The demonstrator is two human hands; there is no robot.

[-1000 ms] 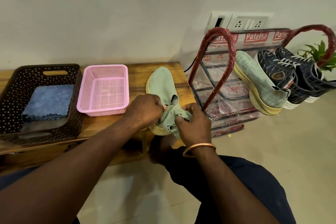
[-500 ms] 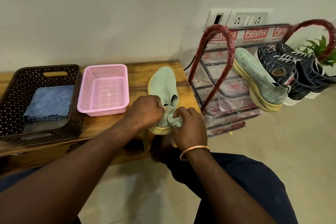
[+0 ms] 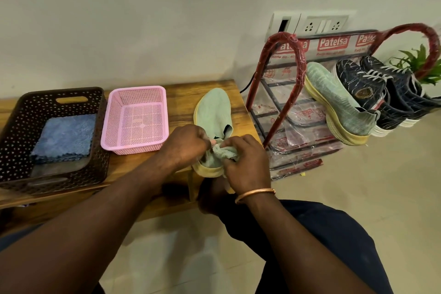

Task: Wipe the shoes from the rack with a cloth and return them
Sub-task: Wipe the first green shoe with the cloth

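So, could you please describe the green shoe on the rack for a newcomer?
Find the red-framed rack right of the wooden bench. Of three shoes on it, the green shoe is leftmost. Only it has a yellow sole; its neighbours are navy lace-ups.

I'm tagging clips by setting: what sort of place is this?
Probably a home entryway: a shoe rack holding sneakers stands by a wall socket panel, beside a low wooden bench.

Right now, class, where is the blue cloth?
In the head view, the blue cloth lies inside the brown basket at the far left, next to the pink basket on the wooden bench.
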